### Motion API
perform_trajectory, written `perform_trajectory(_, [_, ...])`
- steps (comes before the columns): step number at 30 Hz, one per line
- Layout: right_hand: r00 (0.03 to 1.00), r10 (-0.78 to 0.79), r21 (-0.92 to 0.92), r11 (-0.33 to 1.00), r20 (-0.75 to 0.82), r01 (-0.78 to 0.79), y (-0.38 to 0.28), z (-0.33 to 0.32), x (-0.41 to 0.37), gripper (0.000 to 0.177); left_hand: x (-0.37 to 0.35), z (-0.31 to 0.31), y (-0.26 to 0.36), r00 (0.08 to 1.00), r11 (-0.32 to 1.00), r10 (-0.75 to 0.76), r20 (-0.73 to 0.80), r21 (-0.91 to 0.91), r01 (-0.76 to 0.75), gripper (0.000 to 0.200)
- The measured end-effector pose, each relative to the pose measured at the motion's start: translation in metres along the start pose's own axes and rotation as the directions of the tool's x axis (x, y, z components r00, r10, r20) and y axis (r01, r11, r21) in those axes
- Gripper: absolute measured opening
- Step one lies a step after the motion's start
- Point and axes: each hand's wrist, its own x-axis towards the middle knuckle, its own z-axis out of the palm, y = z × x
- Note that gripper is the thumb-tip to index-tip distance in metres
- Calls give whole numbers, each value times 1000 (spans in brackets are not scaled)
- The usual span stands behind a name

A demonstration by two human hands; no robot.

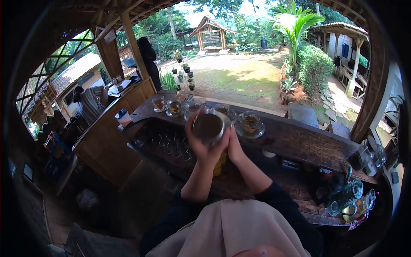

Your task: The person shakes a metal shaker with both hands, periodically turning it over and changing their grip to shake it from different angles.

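A round jar with a brown top face point(208, 126) is held up between my two hands over the wooden counter. My left hand point(201, 147) wraps round its left and near side. Against its right side lies my right hand point(231, 141), fingers curved along it. Behind and beside the jar, glass cups on saucers stand in a row: one at the left point(158, 103), another point(175, 107), and one with tea-coloured liquid at the right point(249, 123). The jar's contents cannot be made out.
A dark tray point(147, 128) with several upturned glasses lies left of my hands. A lidded cup point(123, 116) stands at the counter's left end. Glass jars point(367, 156) and pitchers point(353, 191) stand at the right. Two people are at the left, beyond the counter.
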Motion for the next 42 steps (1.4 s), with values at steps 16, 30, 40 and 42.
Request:
perform_trajectory(16, [960,-278,-145,951,-10,274,-88,-30,-57,82,-39,38,47,825,844,533,191,-192,-501,93])
perform_trajectory(30, [688,-384,-344,917,-616,204,-139,-101,-102,51,-54,135,17,768,539,-638,64,-674,504,53])
perform_trajectory(40, [569,-682,-768,17,459,640,-293,-115,-154,63,-119,269,45,354,-784,51,934,-183,594,65])
perform_trajectory(42, [589,-807,-935,177,40,306,-303,-108,-169,72,-123,288,65,46,-777,-316,948,-286,561,67])
